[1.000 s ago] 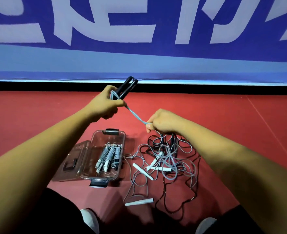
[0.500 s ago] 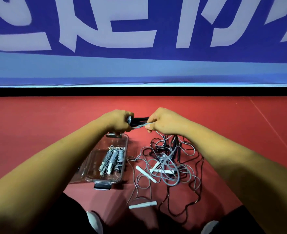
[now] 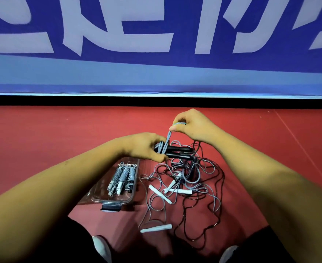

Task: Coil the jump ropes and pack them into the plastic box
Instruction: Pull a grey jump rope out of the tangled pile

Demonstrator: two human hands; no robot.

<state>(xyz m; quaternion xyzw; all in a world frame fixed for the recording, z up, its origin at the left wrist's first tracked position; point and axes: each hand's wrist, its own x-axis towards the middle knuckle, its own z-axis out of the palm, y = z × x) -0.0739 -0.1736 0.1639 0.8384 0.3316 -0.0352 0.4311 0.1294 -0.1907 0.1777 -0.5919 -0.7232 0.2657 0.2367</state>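
Two black handles (image 3: 177, 151) gripped together in left hand (image 3: 143, 147), held above far end of plastic box (image 3: 118, 201). Grey cord (image 3: 166, 138) pinched in right hand (image 3: 190, 126), drawn up from handles. Coiled ropes (image 3: 123, 177) laid inside box. Loose tangle (image 3: 186, 185) with white handles (image 3: 178, 191) spread on red floor (image 3: 42, 139) right of box.

No readable text anywhere

Large pale characters are running across the blue banner (image 3: 156, 59) above the red floor (image 3: 61, 130), but they are being cut off at the top edge, so no word, brand or number is coming through legibly.
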